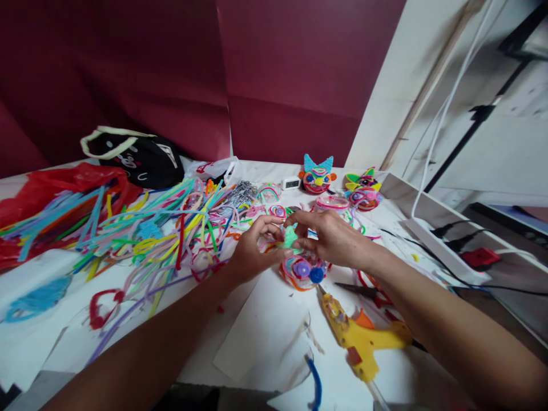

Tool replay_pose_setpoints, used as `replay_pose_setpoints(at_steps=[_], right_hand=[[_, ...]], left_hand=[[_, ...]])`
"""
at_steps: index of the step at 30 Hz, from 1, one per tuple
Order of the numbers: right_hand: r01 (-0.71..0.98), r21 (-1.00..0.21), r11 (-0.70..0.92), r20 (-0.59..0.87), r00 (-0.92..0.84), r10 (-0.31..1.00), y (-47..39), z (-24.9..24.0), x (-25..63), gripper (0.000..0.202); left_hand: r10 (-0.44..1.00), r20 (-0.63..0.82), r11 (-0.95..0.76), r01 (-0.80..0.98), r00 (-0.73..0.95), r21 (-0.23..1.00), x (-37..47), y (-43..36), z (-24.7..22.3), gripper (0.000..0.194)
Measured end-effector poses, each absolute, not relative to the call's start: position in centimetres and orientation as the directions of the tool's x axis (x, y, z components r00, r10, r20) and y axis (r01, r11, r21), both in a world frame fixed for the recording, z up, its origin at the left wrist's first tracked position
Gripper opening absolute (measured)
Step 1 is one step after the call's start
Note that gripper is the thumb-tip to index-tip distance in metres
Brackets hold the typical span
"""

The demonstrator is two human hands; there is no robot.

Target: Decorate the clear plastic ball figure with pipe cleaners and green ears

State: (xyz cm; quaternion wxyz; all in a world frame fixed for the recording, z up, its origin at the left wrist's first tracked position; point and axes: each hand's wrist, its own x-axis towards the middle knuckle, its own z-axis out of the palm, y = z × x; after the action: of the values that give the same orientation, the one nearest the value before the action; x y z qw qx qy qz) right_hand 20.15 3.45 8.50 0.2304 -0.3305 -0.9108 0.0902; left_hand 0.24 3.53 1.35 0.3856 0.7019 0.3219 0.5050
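Between my two hands is a small pale green pipe-cleaner piece (290, 236). My left hand (259, 245) pinches its left side with curled fingers. From the right, my right hand (327, 237) grips it between thumb and fingers. Just below them sits a round craft figure (299, 274) wrapped in coloured pipe cleaners, with a purple and a blue disc on its front; its top is partly hidden by my hands. A yellow glue gun (362, 339) lies near my right forearm, its nozzle towards the figure. Dark-bladed scissors (357, 289) are partly under that forearm.
Loose pipe cleaners (171, 228) spread across the left, beside a red plastic bag (85, 177). A black bag (141, 157) stands behind. Finished-looking figures (317, 178) and a small digital clock (290, 183) are at the back. A power strip (445, 254) with cables lies right.
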Motion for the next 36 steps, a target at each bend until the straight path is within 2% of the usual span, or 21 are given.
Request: replay_pose_setpoints(at_steps=[9, 32, 36], right_hand=[[0.566, -0.318, 0.76, 0.358, -0.671, 0.649, 3.5, 8.6, 20.2, 0.028], [0.574, -0.286, 0.767, 0.332, -0.691, 0.642, 3.6, 8.6, 19.9, 0.03], [0.539, -0.34, 0.77, 0.388, -0.666, 0.637, 3.1, 9.6, 20.7, 0.027]], left_hand=[[0.819, 0.448, -0.535, 0.194, 0.357, 0.823, -0.2, 3.6, 2.1, 0.057], [0.869, 0.42, -0.487, 0.306, 0.261, 0.818, -0.2, 3.4, 2.0, 0.055], [0.876, 0.41, -0.476, 0.313, 0.253, 0.822, -0.1, 3.3, 1.9, 0.057]])
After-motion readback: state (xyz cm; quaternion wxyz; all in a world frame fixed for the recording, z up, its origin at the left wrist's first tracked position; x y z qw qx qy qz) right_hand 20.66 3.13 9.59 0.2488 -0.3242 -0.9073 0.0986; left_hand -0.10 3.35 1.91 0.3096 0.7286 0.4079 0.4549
